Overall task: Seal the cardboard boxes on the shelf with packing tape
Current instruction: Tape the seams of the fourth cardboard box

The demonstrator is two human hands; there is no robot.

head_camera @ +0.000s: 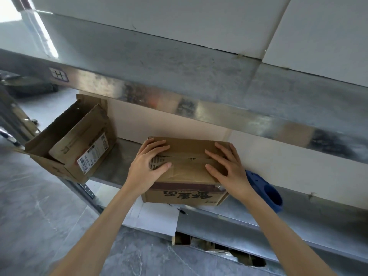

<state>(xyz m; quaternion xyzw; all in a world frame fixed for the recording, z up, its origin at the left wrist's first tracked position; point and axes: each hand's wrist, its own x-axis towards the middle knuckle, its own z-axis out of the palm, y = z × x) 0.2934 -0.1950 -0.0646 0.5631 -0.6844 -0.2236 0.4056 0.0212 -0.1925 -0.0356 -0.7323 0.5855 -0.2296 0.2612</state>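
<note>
The cardboard box (189, 152) is set at the front of the metal shelf (113, 168), and its top flaps are pressed down by both hands. The left hand (154, 159) and the right hand (229, 166) are laid flat with fingers spread and straight, and nothing is grasped in either. A narrow gap is seen along the centre seam between them. If the pressure is lifted before tape is laid, the flaps are likely to spring up and the seam to open. If the push is directed forward, the box — whose front appears to overhang the shelf lip — could be tipped off. The blue tape dispenser (266, 191) is lying just beside the box on the right, behind the right wrist, and could be knocked from the shelf when reached for. Whether tape is already across the seam cannot be told — only a glossy patch is suggested. The dispenser's roll and blade are hidden. In the open carton (45, 140) at the left, a smaller labelled box (85, 148) is seen, and nothing else can be made out.
</note>
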